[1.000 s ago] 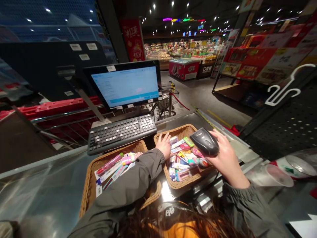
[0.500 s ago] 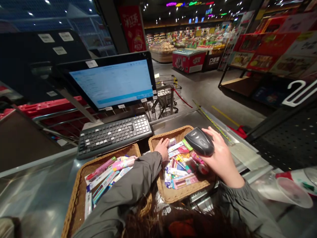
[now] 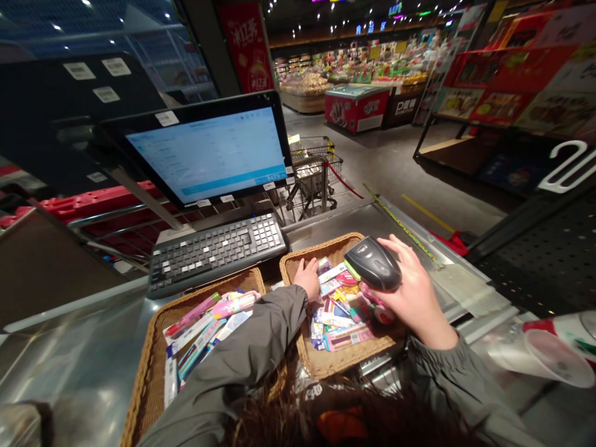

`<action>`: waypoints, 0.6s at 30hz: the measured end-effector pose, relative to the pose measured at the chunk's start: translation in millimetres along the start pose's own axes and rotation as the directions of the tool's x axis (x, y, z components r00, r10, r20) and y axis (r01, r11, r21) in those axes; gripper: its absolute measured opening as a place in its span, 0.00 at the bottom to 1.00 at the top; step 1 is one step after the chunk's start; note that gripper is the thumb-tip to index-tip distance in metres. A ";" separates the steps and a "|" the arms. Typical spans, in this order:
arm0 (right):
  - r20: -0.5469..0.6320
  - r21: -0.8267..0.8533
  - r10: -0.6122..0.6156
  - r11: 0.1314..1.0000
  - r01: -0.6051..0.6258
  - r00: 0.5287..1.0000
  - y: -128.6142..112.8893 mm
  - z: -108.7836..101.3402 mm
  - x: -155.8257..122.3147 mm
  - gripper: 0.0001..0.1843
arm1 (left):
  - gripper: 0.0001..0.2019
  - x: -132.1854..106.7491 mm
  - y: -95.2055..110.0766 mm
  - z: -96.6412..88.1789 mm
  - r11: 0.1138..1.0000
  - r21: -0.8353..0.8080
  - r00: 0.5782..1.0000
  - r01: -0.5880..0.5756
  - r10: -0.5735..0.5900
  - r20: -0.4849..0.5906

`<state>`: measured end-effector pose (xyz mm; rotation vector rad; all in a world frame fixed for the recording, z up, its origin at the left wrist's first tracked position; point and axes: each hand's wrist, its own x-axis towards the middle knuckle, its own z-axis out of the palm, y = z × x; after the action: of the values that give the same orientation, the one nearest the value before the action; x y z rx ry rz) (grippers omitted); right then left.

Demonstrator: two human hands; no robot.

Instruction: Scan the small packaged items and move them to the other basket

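Note:
My right hand [image 3: 412,295] grips a black barcode scanner [image 3: 372,263] and holds it over the right wicker basket [image 3: 339,360], head pointing down at the goods. My left hand [image 3: 307,277] reaches into that basket at its far left side, fingers curled down among several small colourful packets [image 3: 342,310]; what they touch is hidden. The left wicker basket [image 3: 144,366] holds several long packaged items such as toothbrushes [image 3: 205,323]. My grey left sleeve lies across the gap between the baskets.
A black keyboard [image 3: 216,251] and a lit checkout monitor [image 3: 205,152] stand behind the baskets on a steel counter [image 3: 69,354]. A clear plastic cup [image 3: 540,357] lies at the right. Shopping trolleys [image 3: 311,171] and store shelves fill the background.
The view has shifted slightly. My right hand with the scanner stays over the right basket, and my left hand has stayed at the basket's far left among the packets.

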<state>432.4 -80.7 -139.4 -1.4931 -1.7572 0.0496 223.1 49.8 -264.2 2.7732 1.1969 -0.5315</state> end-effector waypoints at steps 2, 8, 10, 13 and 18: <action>-0.009 -0.007 0.009 1.000 -0.009 1.000 -0.8 -4.2 -2.2 0.28 | 0.38 -8.3 4.3 -8.2 0.999 0.001 0.999 0.033 -0.033 0.036; -0.039 -0.022 -0.001 1.000 0.000 0.999 -9.8 -10.8 -9.5 0.25 | 0.34 -48.4 -3.2 -45.9 0.998 -0.012 0.996 0.070 -0.070 -0.046; -0.032 -0.028 -0.014 1.000 0.013 0.999 -16.0 -10.8 -11.4 0.27 | 0.31 -66.9 -14.2 -60.8 1.000 0.005 0.990 0.012 -0.011 -0.139; -0.021 -0.030 -0.046 0.999 0.045 0.999 -26.9 -10.6 -14.1 0.25 | 0.28 -97.8 -33.8 -78.6 0.993 0.036 0.947 -0.108 0.114 -0.299; -0.002 -0.031 -0.127 0.991 0.127 0.992 -45.9 -9.5 -18.2 0.21 | 0.25 -147.9 -64.1 -90.2 0.978 0.135 0.828 -0.161 0.208 -0.521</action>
<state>400.3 -114.0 -119.6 -1.3986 -1.8535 -0.0464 108.7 10.2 -124.7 3.1783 0.9638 0.2415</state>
